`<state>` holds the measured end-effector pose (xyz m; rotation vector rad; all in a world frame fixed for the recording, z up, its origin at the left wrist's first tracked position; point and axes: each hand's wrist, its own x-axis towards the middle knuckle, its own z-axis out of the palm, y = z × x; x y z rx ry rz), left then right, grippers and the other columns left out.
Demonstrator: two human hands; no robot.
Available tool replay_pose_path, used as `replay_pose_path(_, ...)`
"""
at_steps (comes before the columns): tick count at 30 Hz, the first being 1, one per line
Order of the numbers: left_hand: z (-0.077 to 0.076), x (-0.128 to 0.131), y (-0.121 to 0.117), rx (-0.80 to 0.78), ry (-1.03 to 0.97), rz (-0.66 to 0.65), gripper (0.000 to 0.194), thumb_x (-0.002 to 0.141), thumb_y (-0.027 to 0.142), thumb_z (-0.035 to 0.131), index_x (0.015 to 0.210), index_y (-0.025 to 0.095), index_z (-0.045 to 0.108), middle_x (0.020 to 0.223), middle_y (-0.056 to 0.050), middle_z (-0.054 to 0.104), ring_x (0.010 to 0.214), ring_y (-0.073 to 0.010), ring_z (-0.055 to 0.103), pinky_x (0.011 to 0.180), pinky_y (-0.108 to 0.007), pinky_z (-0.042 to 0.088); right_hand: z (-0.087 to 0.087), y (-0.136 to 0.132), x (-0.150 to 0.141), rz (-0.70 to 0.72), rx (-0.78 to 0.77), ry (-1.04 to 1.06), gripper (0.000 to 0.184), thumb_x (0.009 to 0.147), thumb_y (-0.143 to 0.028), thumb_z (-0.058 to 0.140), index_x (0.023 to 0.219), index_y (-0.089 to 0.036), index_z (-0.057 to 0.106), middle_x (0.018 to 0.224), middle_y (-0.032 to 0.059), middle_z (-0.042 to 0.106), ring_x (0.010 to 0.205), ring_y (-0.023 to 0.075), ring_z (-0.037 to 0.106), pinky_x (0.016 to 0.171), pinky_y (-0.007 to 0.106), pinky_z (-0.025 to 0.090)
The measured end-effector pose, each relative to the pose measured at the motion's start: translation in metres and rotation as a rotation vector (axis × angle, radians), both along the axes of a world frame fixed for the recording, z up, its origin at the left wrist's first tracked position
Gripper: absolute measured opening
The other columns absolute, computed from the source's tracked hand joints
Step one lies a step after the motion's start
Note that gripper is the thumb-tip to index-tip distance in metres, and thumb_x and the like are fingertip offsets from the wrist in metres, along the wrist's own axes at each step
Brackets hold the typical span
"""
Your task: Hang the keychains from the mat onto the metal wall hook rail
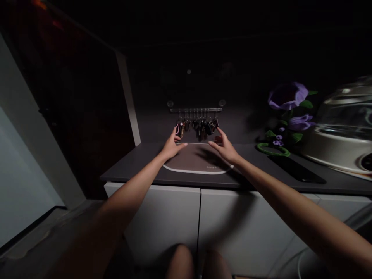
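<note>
Brown, edged in white, a mat [186,159] lies on the dark grey bench [128,162], and everything else can be placed from it. Above the mat's far edge, a rail [195,110] is fixed to the wall, with a row of keys [200,126] hanging from its hooks. The left hand [171,148] is over the mat's left side, thumb and fingers spread well apart, the fingertips close to a pinkish-purple loop [177,128] at that end of the row. The right hand [226,149] is over the mat's right side, likewise opened wide, its index fingertip at the other end of the keys. Neither hand has a visible grip on anything; whether the fingertips touch the keys, I cannot tell. To the right of the mat are purple flowers [286,99], a green ring [258,149] and a flat black object [296,170]; farther right, a domed appliance [319,151]. Below the mat are pale cabinet doors [162,205].
</note>
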<state>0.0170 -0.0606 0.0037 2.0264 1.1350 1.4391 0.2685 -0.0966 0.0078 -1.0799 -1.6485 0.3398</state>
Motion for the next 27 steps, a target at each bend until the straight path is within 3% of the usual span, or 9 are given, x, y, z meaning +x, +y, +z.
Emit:
replay_pose_path(3,0.016,-0.001,0.035,-0.095,-0.045,0.200,0.095,0.058,0.043,0.072,0.137,0.016,0.026,0.126,-0.015,0.044,0.117,-0.0258,0.041,0.097,-0.035,0.031,0.018,0.040,0.019,-0.168,-0.052,0.086,0.095,0.057,-0.054,0.068,0.135,-0.019,0.028,0.125,0.0151,0.044,0.108,0.0262,0.049,0.090,0.040,0.043)
replay_pose_path(7,0.037,0.003,0.078,-0.202,-0.116,0.249,0.091,0.050,0.043,0.077,0.128,0.015,0.037,0.136,-0.019,0.034,0.128,-0.0294,0.031,0.100,-0.036,0.029,0.038,0.089,0.034,-0.262,-0.196,0.207,0.103,0.051,-0.054,0.072,0.134,-0.019,0.024,0.134,0.0167,0.037,0.119,0.0276,0.041,0.096,0.039,0.040)
replay_pose_path(9,0.043,0.009,0.096,-0.243,-0.208,0.206,0.087,0.048,0.040,0.079,0.122,0.015,0.041,0.130,-0.019,0.042,0.121,-0.0283,0.040,0.092,-0.034,0.037,0.044,0.108,0.035,-0.236,-0.231,0.266,0.098,0.052,-0.052,0.073,0.132,-0.018,0.026,0.130,0.0163,0.042,0.115,0.0258,0.046,0.092,0.037,0.043)
replay_pose_path(12,0.046,0.022,0.116,-0.309,-0.354,0.101,0.067,0.050,0.038,0.079,0.106,0.015,0.050,0.100,-0.013,0.061,0.088,-0.0222,0.060,0.068,-0.029,0.046,0.045,0.124,0.028,-0.168,-0.218,0.341,0.085,0.054,-0.046,0.074,0.123,-0.017,0.034,0.116,0.0129,0.053,0.101,0.0214,0.054,0.086,0.033,0.047)
replay_pose_path(16,0.045,0.046,0.128,-0.425,-0.478,-0.163,0.037,0.055,0.041,0.076,0.070,0.015,0.054,0.056,-0.002,0.056,0.049,-0.0118,0.054,0.050,-0.024,0.041,0.039,0.134,0.011,-0.100,-0.223,0.405,0.071,0.054,-0.048,0.074,0.110,-0.020,0.041,0.109,0.0087,0.056,0.092,0.0190,0.057,0.081,0.033,0.050)
replay_pose_path(20,0.043,0.070,0.132,-0.508,-0.682,-0.286,0.037,0.055,0.041,0.075,0.068,0.016,0.052,0.052,0.001,0.054,0.049,-0.0105,0.054,0.056,-0.025,0.043,0.030,0.143,-0.006,0.006,-0.213,0.487,0.062,0.056,-0.052,0.070,0.103,-0.024,0.041,0.108,0.0047,0.057,0.095,0.0180,0.056,0.083,0.034,0.049)
replay_pose_path(27,0.043,0.092,0.127,-0.582,-0.869,-0.340,0.040,0.062,0.051,0.067,0.074,0.017,0.050,0.055,0.004,0.054,0.052,-0.0106,0.054,0.073,-0.040,0.044,0.016,0.165,-0.028,0.063,-0.027,0.678,0.063,0.059,-0.051,0.068,0.104,-0.025,0.033,0.111,0.0037,0.054,0.099,0.0162,0.055,0.089,0.033,0.045)
